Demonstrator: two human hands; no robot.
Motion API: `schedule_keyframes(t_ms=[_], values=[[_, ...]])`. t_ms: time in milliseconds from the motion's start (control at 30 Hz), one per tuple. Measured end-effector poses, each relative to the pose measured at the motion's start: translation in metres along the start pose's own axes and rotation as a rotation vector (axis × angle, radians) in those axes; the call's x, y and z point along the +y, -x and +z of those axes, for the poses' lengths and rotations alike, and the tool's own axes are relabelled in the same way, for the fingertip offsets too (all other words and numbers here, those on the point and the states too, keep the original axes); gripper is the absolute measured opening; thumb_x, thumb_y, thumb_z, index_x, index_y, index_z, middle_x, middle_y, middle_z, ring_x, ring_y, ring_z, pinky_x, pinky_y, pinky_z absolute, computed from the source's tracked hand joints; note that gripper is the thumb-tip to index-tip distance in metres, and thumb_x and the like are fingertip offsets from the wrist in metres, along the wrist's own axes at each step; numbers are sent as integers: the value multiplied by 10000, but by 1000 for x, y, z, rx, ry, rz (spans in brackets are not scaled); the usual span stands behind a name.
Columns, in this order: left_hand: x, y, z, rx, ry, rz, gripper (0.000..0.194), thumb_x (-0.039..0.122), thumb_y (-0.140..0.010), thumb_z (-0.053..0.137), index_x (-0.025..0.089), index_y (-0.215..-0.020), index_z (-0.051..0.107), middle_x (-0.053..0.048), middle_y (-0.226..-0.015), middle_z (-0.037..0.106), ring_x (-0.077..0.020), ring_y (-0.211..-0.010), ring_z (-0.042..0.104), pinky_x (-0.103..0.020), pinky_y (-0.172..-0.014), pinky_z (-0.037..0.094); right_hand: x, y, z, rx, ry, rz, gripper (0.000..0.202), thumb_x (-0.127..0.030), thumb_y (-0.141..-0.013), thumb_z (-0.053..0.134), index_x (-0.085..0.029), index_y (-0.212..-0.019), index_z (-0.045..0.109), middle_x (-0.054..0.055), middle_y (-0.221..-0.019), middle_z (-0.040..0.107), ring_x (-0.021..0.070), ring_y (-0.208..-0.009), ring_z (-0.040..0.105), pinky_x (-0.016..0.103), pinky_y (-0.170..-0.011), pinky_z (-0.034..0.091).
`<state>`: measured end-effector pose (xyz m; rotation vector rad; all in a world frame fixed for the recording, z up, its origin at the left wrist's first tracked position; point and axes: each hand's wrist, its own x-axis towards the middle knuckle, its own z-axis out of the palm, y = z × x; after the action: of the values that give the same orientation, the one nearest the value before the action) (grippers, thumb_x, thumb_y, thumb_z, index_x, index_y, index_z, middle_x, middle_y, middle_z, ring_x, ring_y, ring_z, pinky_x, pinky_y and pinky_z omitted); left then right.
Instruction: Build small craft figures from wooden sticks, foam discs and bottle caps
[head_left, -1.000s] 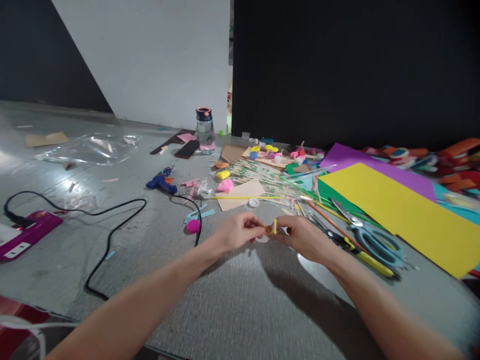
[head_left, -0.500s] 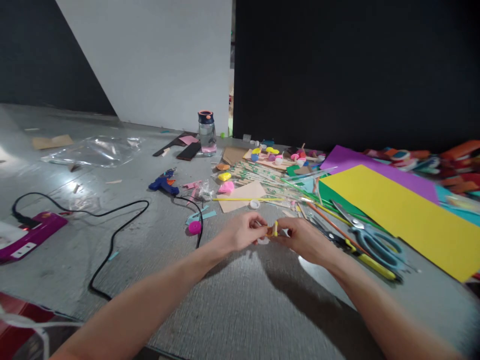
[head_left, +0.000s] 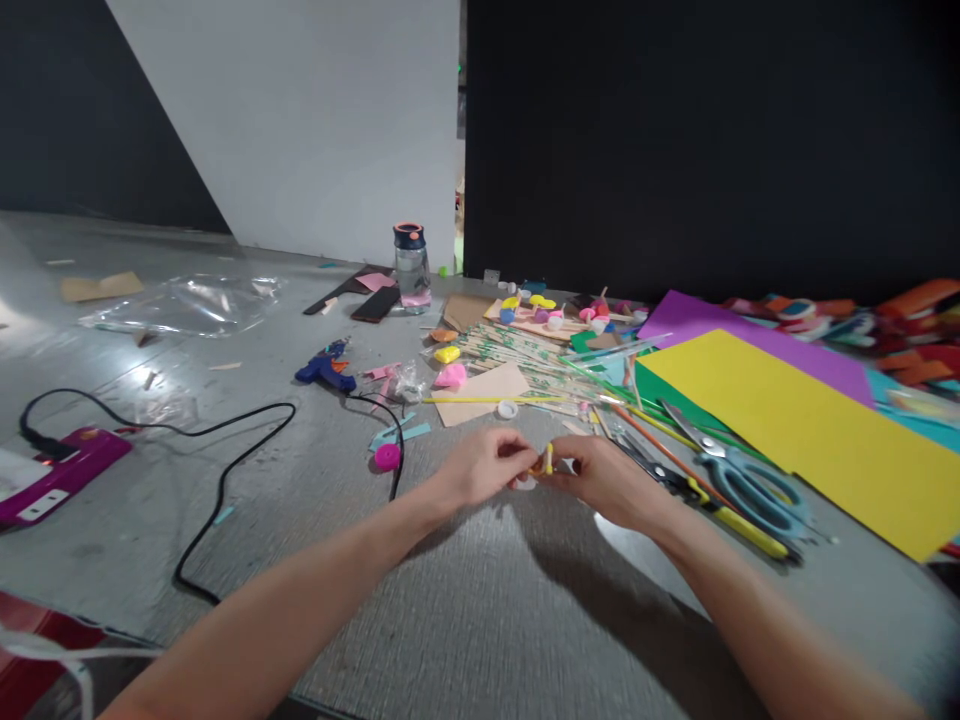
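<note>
Above the grey tabletop, my left hand [head_left: 487, 466] and my right hand [head_left: 604, 478] meet with pinched fingers. Between them is a small craft piece [head_left: 548, 459] with a yellow upright part and an orange-brown part; its kind is too small to make out. The thumb and fingers of each hand close on it from opposite sides, and they hide part of it. Something small and whitish [head_left: 527, 484] shows just under the fingertips. Beyond my hands lie a white bottle cap [head_left: 508, 410] and a tan card [head_left: 480, 392].
Right of my hands lie yellow-handled pliers [head_left: 750, 530], blue-handled scissors [head_left: 754, 490] and yellow sheets [head_left: 810, 430]. To the left are a blue glue gun [head_left: 326, 372] with its black cord, a magenta cap [head_left: 387, 457] and a purple power strip [head_left: 75, 470]. A water bottle [head_left: 412, 268] stands behind.
The view has shifted very slightly. Both hands keep their pinch on the small piece, with hardly any visible movement.
</note>
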<state>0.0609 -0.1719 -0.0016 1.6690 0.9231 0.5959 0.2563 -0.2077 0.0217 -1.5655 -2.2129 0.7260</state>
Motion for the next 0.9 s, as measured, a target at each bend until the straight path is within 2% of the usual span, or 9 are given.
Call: schedule_keyframes(t_ms=[333,467,567,667,767,900], values=[[1,1,2,7,-29,16,123,266,-812,623,156,-829,678,-25,-708,662,-145,-622,609,-258,-597,441,-2,0,-1,-9,-8,0,141,-291,-871,641,-210,-768,693,-11,-723,676,153,-653,553,254,-598,339],[3,4,-1,12,-71,33,161,310,-842,621,168,-853,695,-34,-726,676,-149,-626,597,-250,-575,427,-2,0,-1,-7,-12,-2,138,-280,-863,646,-209,-753,690,-11,-727,682,155,-664,562,254,-604,343],[2,6,-6,60,-140,77,235,384,-890,594,175,-871,700,-50,-772,696,-145,-626,595,-244,-563,418,-2,0,-1,-2,-11,1,158,-300,-871,640,-208,-755,694,-4,-740,691,159,-665,564,257,-605,342],[-1,6,-12,126,-194,82,308,421,-922,546,161,-826,682,-39,-719,667,-132,-581,569,-239,-547,407,-2,0,-1,-7,-11,1,147,-297,-873,631,-214,-781,710,0,-768,704,163,-681,573,260,-613,349],[-3,6,-15,123,-203,62,321,408,-926,524,158,-785,668,-23,-675,638,-130,-570,557,-238,-544,393,-3,0,-1,-9,-13,-2,141,-285,-871,624,-219,-781,711,0,-777,709,163,-692,579,261,-616,354],[-2,7,-9,82,-201,67,231,332,-878,574,172,-747,675,-10,-643,623,-139,-595,552,-241,-544,369,-3,0,-1,-8,-15,-8,169,-325,-882,620,-217,-785,705,0,-762,703,162,-682,579,262,-610,364]])
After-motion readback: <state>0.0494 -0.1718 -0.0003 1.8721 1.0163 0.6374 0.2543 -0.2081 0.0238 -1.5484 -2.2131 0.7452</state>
